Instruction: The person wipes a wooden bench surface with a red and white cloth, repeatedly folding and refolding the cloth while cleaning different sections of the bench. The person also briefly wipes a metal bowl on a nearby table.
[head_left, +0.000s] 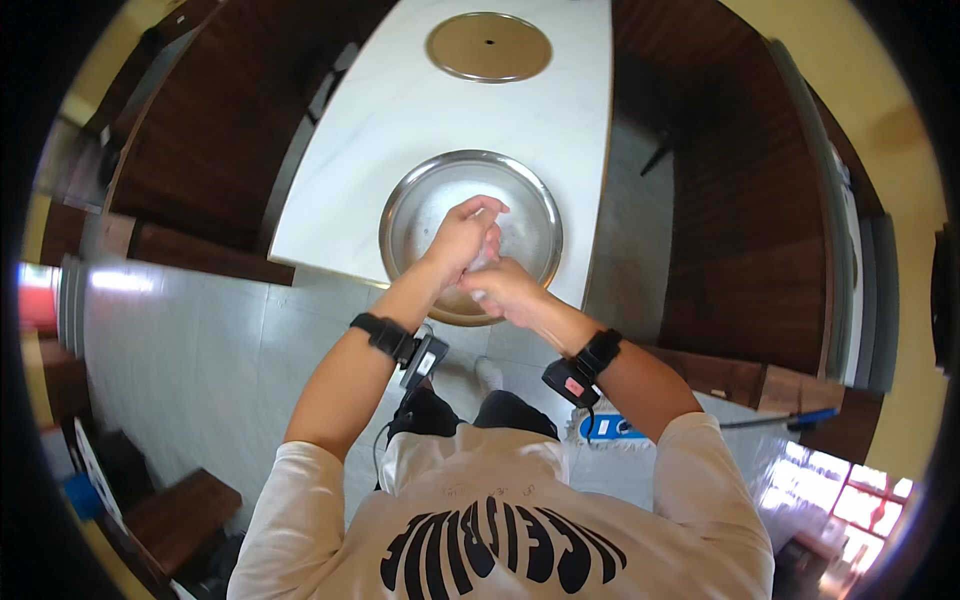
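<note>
My left hand and my right hand are close together over a round stainless steel tray. Both are closed around a crumpled white piece of soft material, possibly a cloth or wipe. Most of it is hidden by my fingers, though a bit pokes out below the right hand. The left hand sits higher, its index finger bent forward. Beneath them, the tray has a shiny raised rim and lies at the near end of a white marbled tabletop.
Farther up the tabletop lies a round metal-rimmed disc with a dark spot at its centre. Dark wooden panels flank the table on both sides. A blue-and-white mop head rests on the tiled floor to my right.
</note>
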